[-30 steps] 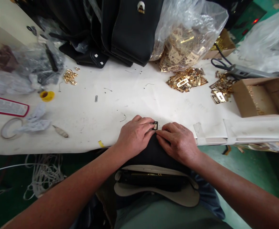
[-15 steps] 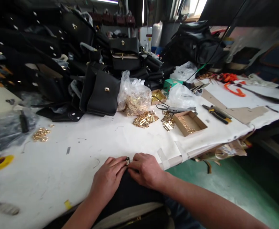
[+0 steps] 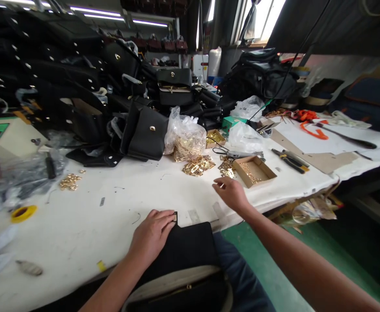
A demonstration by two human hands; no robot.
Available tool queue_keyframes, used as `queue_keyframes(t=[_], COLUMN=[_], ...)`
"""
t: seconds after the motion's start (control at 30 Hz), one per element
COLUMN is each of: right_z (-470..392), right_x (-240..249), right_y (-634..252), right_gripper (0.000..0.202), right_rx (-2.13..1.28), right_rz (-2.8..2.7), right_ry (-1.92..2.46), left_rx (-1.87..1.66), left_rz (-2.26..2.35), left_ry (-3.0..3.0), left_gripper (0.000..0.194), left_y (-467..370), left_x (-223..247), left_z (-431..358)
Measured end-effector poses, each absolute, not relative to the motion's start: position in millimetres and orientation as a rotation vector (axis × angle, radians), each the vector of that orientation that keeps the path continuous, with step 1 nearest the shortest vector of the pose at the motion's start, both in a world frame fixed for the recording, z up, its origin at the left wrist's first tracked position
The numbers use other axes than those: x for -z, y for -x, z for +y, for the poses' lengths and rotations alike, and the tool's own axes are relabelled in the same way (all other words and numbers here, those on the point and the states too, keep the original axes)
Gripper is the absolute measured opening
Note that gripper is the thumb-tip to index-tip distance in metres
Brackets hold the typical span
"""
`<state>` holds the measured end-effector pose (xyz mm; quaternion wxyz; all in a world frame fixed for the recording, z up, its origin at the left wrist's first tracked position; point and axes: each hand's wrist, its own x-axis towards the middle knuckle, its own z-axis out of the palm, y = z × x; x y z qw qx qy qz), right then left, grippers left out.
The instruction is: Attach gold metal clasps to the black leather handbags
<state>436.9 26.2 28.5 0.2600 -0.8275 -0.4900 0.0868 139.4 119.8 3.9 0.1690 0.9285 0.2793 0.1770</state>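
Observation:
A black handbag (image 3: 190, 247) lies across my lap and the table edge, its flap spread toward the table and a zip showing in its mouth. My left hand (image 3: 152, 236) pinches the tip of the flap, where a small gold-coloured metal fitting (image 3: 175, 217) sits at the fingertips. Over the table, my right hand (image 3: 231, 194) is off the bag, thumb and forefinger apart with nothing seen between them. Closest to it are a small pile of metal plates (image 3: 226, 168) and a shallow cardboard box (image 3: 268, 177) holding tiny gold pieces.
Gold fittings lie in a heap (image 3: 199, 165) before a plastic bag (image 3: 186, 138) of more. Pliers (image 3: 289, 161) rest at the right. Black bags (image 3: 147, 132) are piled behind. A yellow tape roll (image 3: 24, 213) and small gold parts (image 3: 70, 182) lie left.
My right hand has left the flap and moved up and right toward the metal plates and the box. The left hand keeps its hold on the flap tip. The view has tilted up.

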Motion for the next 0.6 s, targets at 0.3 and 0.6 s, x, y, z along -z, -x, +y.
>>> queue_keyframes(t=[0.3, 0.6], right_z=[30.5, 45.7], right_x=[-21.6, -22.1], right_y=[-503.4, -502.7], right_gripper=[0.023, 0.025], right_rx=[-0.19, -0.175], right_rz=[-1.31, -1.291], right_ry=[2.601, 2.789], left_rx=[-0.542, -0.533], left_rz=[0.795, 0.799], left_ry=[-2.627, -2.598], left_gripper=[0.026, 0.024], left_y=[-135.8, -136.1], left_x=[6.7, 9.2], left_z=[117.9, 116.8])
